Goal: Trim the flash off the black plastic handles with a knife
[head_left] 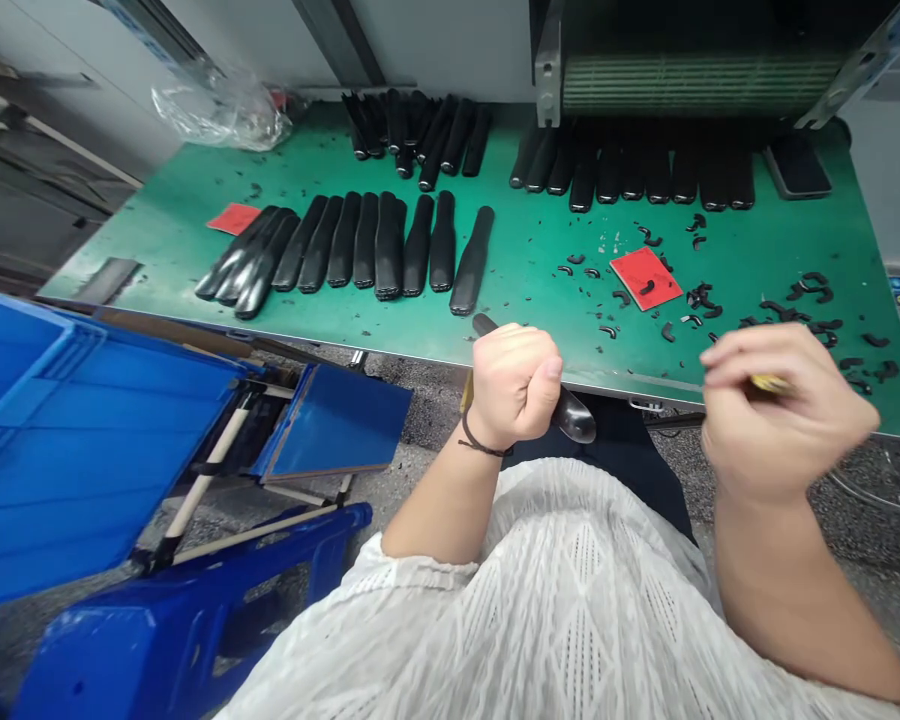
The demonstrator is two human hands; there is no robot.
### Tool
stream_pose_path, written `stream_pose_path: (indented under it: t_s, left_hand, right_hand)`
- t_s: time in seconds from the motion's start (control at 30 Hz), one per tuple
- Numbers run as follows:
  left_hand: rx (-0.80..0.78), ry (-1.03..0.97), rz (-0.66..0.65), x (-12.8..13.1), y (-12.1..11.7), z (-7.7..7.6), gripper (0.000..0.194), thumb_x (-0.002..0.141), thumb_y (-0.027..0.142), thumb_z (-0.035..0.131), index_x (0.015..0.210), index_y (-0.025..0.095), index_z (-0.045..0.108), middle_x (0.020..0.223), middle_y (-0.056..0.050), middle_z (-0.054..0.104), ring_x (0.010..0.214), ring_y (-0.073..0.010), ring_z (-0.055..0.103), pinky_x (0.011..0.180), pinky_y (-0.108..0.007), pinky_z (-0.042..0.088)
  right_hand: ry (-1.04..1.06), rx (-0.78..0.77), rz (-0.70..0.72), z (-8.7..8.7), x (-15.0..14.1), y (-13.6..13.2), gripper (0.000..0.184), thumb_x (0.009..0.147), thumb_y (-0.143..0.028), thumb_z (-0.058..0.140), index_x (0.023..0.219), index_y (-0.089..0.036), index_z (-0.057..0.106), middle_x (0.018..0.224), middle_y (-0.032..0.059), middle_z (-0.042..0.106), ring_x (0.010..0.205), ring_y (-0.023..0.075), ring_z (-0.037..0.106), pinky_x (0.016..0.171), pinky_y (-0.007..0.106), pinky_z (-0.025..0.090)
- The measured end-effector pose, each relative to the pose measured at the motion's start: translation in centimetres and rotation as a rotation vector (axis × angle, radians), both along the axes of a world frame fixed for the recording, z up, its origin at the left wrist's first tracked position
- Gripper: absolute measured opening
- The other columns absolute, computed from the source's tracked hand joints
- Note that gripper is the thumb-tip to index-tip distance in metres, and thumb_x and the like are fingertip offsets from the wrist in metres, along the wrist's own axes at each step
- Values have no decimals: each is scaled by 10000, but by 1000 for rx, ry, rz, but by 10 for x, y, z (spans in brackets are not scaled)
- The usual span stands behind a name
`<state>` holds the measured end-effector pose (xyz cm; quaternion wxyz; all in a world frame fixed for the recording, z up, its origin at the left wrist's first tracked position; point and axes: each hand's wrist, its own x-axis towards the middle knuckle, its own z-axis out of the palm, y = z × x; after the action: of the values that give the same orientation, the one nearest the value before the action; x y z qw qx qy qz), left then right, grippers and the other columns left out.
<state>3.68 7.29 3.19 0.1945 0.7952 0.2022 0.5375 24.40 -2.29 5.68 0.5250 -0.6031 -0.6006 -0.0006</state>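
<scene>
My left hand [514,385] is a closed fist around a long black plastic handle piece [574,415], whose ends stick out above and below the fist at the near edge of the green table [540,250]. My right hand [780,410] is blurred, its fingers pinched on a small yellow-handled tool [771,382] with a thin blade pointing left toward the piece. Both hands hover over my lap, just in front of the table edge.
Rows of black handle pieces [360,245] lie on the table's left and along the back [630,170]. Small black trimmings [810,300] and a red card [645,277] litter the right side. A blue crate [67,430] and blue stool [187,610] stand at my left.
</scene>
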Motion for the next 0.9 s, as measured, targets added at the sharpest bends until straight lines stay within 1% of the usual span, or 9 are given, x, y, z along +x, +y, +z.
stream_pose_path:
  t_s: [0.07,0.13,0.17,0.27,0.33,0.4,0.53,0.6,0.9]
  left_hand:
    - [-5,-12,-7,-2,0,1,398,1015,279,436,623,207,444,529,16,437,495,-127,412,580,-340,298]
    - [-7,-24,-20,-3,1,3,393,1010,279,448,624,205,445,526,17,433,494,-126,411,580,-337,294]
    - [-7,-23,-27,-3,1,4,390,1007,276,453,624,204,445,527,17,434,494,-125,409,580,-336,294]
    - [-4,-2,-42,-4,2,6,404,1007,282,444,610,206,438,523,15,433,488,-124,395,580,-340,300]
    - [-6,20,-51,-4,3,7,419,1010,299,432,601,209,433,519,12,436,486,-126,396,578,-345,305]
    - [-7,37,-61,-2,4,8,432,1012,323,424,595,213,423,514,11,433,482,-129,390,573,-349,303]
    - [-4,68,-93,3,3,10,425,1001,337,432,593,217,415,508,14,419,474,-130,377,563,-356,294]
    - [-6,74,-110,5,1,10,399,990,320,445,605,216,429,518,13,427,481,-131,382,566,-357,292]
    - [-91,37,-101,6,-7,9,393,991,299,454,608,210,446,520,13,419,483,-129,370,565,-354,280]
  right_hand:
    - [-197,-135,-100,-3,12,12,148,881,-256,693,1028,-257,707,1075,91,668,840,235,629,677,394,470]
    - [-328,-330,-109,-2,17,17,552,841,-344,761,1361,-232,612,1316,167,606,894,273,650,683,417,489]
    - [-361,-376,-68,1,17,17,608,867,-352,737,1431,-222,552,1364,185,576,941,286,655,701,420,498]
    - [-413,-303,219,11,10,7,302,992,-203,517,1280,-218,607,1180,128,660,997,248,642,787,387,507]
    - [-483,-215,392,19,2,-1,224,1006,-138,448,1109,-203,636,929,69,664,865,199,607,746,341,479]
    - [-533,-176,471,25,-5,-6,151,1026,-228,493,1048,-178,634,805,36,618,728,168,538,650,314,419]
    - [-560,-184,482,29,-15,-7,538,981,-692,504,900,-175,630,703,5,555,632,146,471,571,312,317]
    - [-585,-190,463,28,-18,-5,632,942,-791,459,800,-192,602,664,-8,513,604,136,422,554,311,273]
    - [-596,-126,450,29,-24,-3,574,986,-679,508,663,-205,512,617,-16,453,593,130,318,534,307,187]
